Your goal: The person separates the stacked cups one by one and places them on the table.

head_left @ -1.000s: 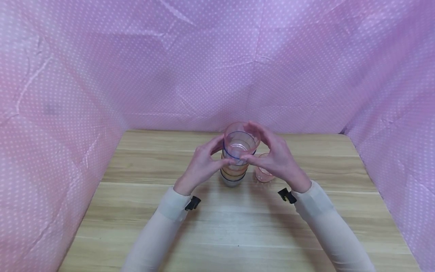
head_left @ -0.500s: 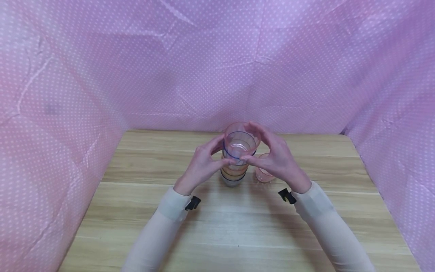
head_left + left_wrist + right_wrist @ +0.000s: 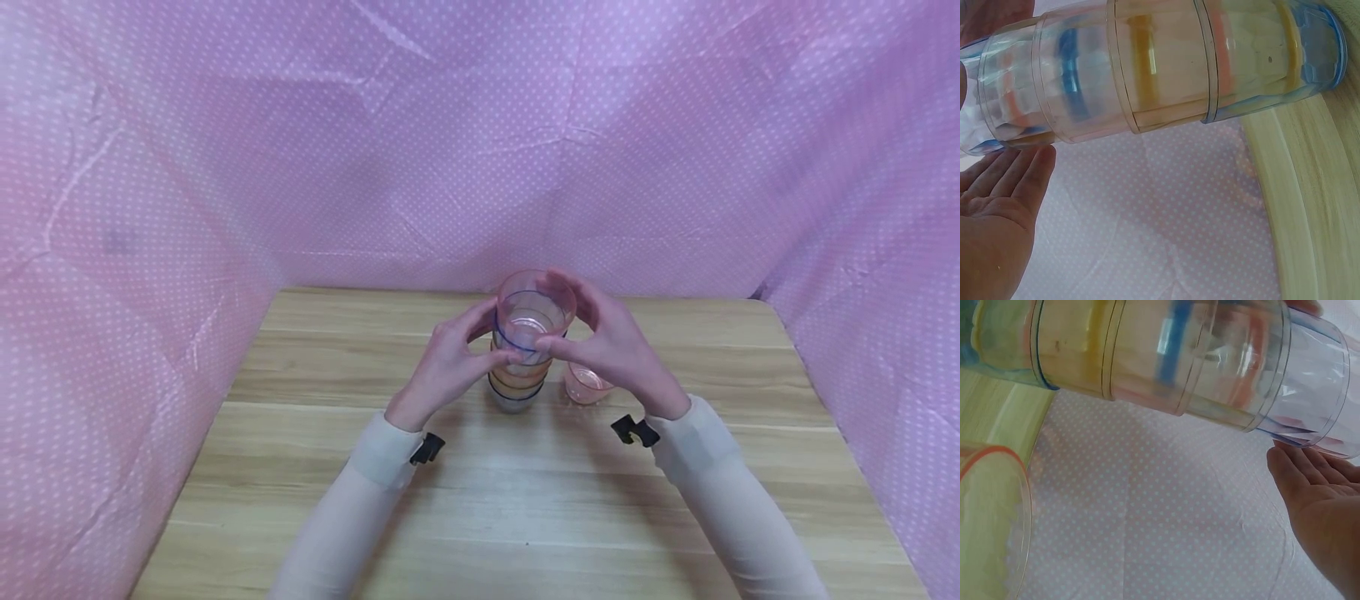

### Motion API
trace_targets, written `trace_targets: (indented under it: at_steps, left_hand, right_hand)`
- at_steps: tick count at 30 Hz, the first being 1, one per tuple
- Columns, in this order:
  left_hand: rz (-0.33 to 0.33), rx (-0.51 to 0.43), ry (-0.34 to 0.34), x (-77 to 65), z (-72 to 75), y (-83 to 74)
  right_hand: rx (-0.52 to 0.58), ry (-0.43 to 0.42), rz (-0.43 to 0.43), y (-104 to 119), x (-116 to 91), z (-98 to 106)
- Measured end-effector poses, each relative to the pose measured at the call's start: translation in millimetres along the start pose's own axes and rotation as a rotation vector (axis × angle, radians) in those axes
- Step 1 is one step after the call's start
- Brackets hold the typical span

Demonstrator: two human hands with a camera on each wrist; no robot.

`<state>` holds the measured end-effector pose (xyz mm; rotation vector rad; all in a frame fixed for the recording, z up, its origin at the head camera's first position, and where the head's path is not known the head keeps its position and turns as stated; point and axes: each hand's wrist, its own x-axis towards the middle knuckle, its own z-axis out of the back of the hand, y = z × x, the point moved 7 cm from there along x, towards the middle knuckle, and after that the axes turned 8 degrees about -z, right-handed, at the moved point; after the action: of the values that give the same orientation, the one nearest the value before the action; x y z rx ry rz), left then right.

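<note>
A tall stack of nested see-through cups (image 3: 516, 382) stands on the table, tinted blue, yellow and pink by turns. At its top is a pink-tinted cup (image 3: 517, 285). My left hand (image 3: 459, 357) holds the upper part of the stack from the left, thumb in front and fingers behind. From the right my right hand (image 3: 613, 343) grips the pink-tinted cup between thumb and fingers. The right wrist view shows the tall stack (image 3: 1147, 356) with fingertips at its upper cups. Beside the stack, under my right hand, sits a single pink cup (image 3: 587, 387), partly hidden.
The wooden table (image 3: 480, 517) ends at the back against a pink dotted cloth (image 3: 420, 167), which also hangs at both sides. In the right wrist view, the single cup's orange-pink rim (image 3: 997, 450) is close to the stack's base.
My right hand has shifted slightly to the right, its thumb a little higher on the cup. More of the single pink cup shows below it. My left hand and the stack have hardly moved.
</note>
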<state>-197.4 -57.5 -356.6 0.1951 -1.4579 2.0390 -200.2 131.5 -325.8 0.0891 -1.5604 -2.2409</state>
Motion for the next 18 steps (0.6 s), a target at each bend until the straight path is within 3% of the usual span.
trace_targets:
  at_steps: [6, 18]
  left_hand:
    - [-0.013, 0.013, 0.008, 0.7, 0.3, -1.6]
    - [-0.018, 0.011, 0.010, -0.3, 0.1, -1.7]
  right_hand:
    - [-0.036, -0.032, 0.050, 3.7, -1.5, 0.5]
    - [0.024, -0.020, 0.051, 1.5, -1.8, -1.0]
